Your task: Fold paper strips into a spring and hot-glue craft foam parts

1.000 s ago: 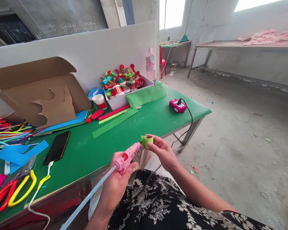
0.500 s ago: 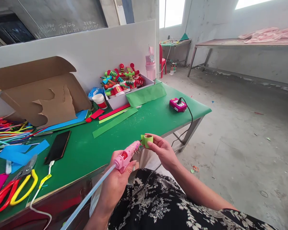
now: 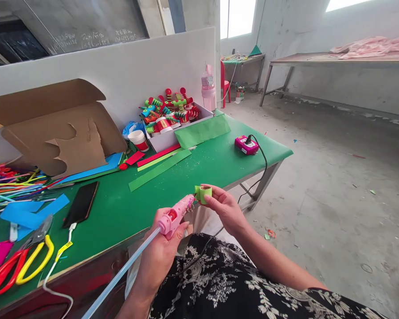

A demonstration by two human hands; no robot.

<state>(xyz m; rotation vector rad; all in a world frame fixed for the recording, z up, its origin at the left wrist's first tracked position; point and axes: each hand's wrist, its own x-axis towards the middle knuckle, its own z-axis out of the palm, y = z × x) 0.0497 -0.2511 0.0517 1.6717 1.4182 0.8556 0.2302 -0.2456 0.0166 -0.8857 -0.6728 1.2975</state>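
Note:
My left hand (image 3: 161,250) is wrapped round a pink hot glue gun (image 3: 177,213), with a long clear glue stick (image 3: 121,274) coming out of its back end. The gun's nozzle points at a small light green paper roll (image 3: 205,195), right by the roll's loose flap. Between thumb and fingers of my right hand (image 3: 226,210) the roll is pinched upright, a brown inner ring showing at its top. Both hands are in front of the green table's near edge, above my lap. Whether the nozzle touches the paper I cannot tell.
On the green table (image 3: 216,170) lie paper strips (image 3: 159,169), a phone (image 3: 81,204) on a cable, scissors (image 3: 35,259) and pipe cleaners (image 3: 13,188). Behind stand a box of paper crafts (image 3: 168,142), paper cups (image 3: 138,141) and a pink bottle (image 3: 208,91). A magenta power socket (image 3: 246,145) sits right.
Almost nothing differs. Both hands keep the glue gun and green paper roll in the same place; the view has shifted very slightly.

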